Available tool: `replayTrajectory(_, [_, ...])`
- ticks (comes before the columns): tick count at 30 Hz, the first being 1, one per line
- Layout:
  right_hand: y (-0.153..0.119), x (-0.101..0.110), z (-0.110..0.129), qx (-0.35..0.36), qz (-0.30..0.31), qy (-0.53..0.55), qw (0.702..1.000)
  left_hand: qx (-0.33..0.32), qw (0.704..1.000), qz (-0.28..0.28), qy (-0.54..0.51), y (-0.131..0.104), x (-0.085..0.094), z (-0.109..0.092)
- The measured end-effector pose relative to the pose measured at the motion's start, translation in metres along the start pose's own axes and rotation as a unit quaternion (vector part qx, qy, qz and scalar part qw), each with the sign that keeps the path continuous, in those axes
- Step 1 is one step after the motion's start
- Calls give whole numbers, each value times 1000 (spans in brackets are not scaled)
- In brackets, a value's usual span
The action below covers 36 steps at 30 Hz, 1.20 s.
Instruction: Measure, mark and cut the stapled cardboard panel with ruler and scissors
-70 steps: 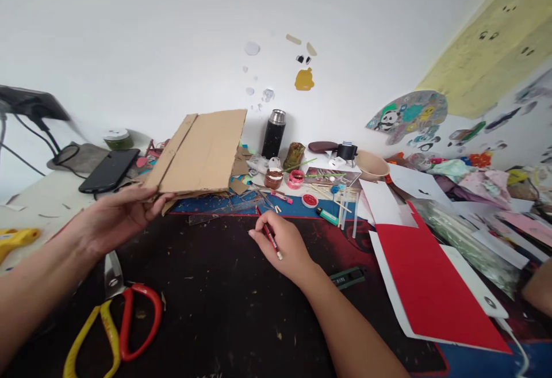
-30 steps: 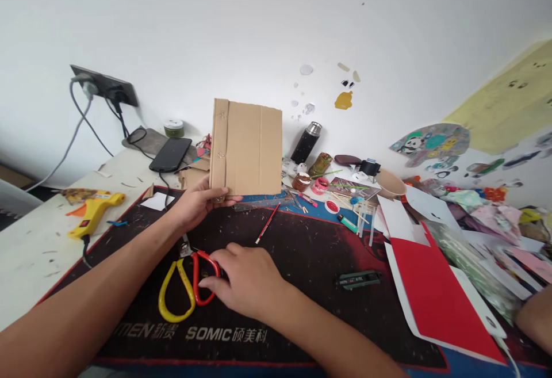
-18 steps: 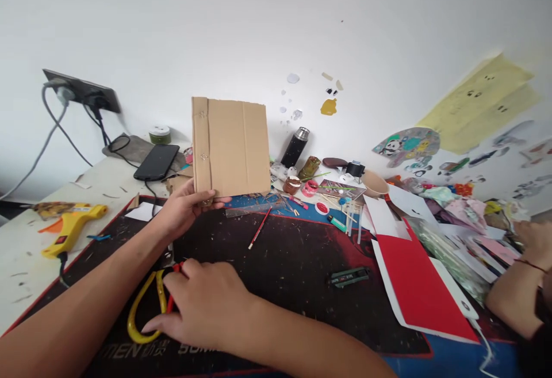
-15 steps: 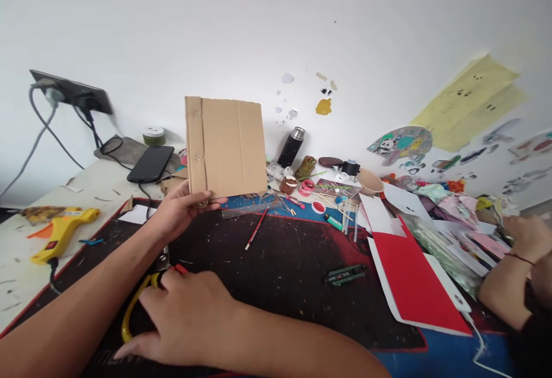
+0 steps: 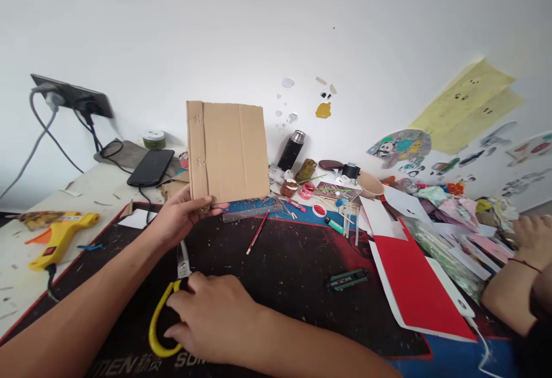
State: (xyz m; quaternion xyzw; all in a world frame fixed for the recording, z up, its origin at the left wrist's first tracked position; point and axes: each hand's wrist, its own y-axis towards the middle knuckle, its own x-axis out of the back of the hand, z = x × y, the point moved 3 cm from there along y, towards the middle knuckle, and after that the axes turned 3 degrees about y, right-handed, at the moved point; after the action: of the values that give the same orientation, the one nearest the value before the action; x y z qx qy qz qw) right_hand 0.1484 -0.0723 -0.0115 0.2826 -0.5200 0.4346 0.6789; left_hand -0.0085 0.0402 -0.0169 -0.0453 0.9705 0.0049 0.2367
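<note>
My left hand [image 5: 187, 211] is closed on the lower left corner of a cardboard piece [image 5: 235, 153], thumb in front, holding it upright above the mat. The cardboard has a folded strip down its left side with two small clear patches. Low in the view, my right hand [image 5: 215, 315] curls around one handle of a pair of scissors [image 5: 157, 320] with yellow handles. Their metal blades point away from me, partly behind my left forearm. The fingers on the far side of the handle are hidden.
A yellow glue gun [image 5: 64, 240] lies at the left near a phone [image 5: 152, 167]. On the dark mat [image 5: 284, 303] are a pencil [image 5: 257, 232] and a green cutter [image 5: 348, 279]. Red card [image 5: 422, 286] lies at right, near another person's arm [image 5: 513, 291]. A flask [image 5: 291, 151] leans at the back.
My right hand has moved to the right with the scissors, and their blades show more now. My left hand still holds the cardboard in nearly the same place.
</note>
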Motion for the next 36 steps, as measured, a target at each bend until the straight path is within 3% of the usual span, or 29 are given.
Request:
replayTrajectory(8, [-42, 15, -29, -65, 13, -10, 998, 3, 1000, 0, -11, -1, 0, 4])
replayTrajectory(15, [-50, 20, -41, -115, 35, -4, 993, -11, 999, -18, -25, 0, 1, 2])
replayTrajectory(19, [-52, 11, -53, -166, 12, 66, 984, -20, 998, -38, -40, 1, 4, -2])
replayTrajectory(22, [-54, 6, -65, -197, -40, 188, 961, -34, 997, -51, -51, 1, 7, -7])
replayTrajectory(25, [-56, 0, -77, -236, -84, 360, 899, -46, 995, -65, -60, 3, 12, -11])
replayTrajectory(30, [-55, -14, -90, -270, -109, 616, 732, -50, 993, -87, -69, 5, 19, -10])
replayTrajectory(33, [-52, -12, -92, -246, -134, 713, 643, -46, 991, -93, -81, 6, 19, -9])
replayTrajectory(36, [-46, 0, -92, -187, -177, 773, 579, -31, 992, -89, -87, 3, 14, -10])
